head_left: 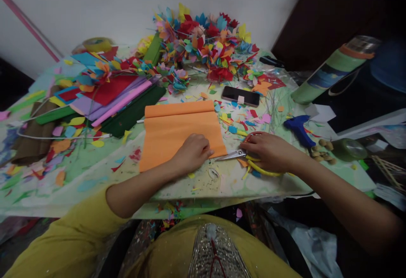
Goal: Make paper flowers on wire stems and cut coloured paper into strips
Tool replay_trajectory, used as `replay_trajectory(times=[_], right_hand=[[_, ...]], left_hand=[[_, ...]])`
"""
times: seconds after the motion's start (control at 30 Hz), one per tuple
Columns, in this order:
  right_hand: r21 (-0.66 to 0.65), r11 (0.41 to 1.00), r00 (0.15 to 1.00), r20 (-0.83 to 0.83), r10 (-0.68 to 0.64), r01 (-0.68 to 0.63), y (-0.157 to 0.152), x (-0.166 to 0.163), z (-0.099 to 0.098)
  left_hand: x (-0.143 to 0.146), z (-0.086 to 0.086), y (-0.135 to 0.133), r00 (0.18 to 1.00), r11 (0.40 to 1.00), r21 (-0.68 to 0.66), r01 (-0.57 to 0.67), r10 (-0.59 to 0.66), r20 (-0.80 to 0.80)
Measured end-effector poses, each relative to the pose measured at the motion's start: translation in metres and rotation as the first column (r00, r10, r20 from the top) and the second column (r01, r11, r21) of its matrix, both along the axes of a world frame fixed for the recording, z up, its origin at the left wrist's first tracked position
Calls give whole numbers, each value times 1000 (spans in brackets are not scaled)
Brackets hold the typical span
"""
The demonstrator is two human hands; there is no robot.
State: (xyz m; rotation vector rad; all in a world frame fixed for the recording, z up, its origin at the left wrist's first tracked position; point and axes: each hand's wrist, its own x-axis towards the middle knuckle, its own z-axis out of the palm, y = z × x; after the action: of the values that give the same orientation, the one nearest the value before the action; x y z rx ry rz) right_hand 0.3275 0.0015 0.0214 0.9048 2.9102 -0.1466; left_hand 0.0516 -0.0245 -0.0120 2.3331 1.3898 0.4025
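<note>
An orange sheet (168, 136), crepe paper or felt by its look, lies in front of me with its far edge rolled or folded over. My left hand (194, 152) rests on its near right part, fingers curled in at the sheet's near edge. In my right hand (271, 151) is a pair of scissors (233, 155) with orange-red handles. The blades point left, their tips at the sheet's lower right corner and close to my left fingers. A yellow cable or strip (263, 170) curves beneath my right hand.
Behind the sheet lies a phone (240, 96), with a heap of colourful paper flowers (203, 45) farther back. Folded coloured sheets (117, 94) lie at left. A blue glue gun (300, 130) and a green flask (333, 71) are at right. Paper scraps litter the table (104, 187).
</note>
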Motion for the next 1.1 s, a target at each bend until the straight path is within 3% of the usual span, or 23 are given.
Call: replay_trajectory(times=[1.1], right_hand=[[50,998,992,118,37,-43,-1,0,6]], left_hand=[[0,1,1,999,1000,-13,-9,9,44]])
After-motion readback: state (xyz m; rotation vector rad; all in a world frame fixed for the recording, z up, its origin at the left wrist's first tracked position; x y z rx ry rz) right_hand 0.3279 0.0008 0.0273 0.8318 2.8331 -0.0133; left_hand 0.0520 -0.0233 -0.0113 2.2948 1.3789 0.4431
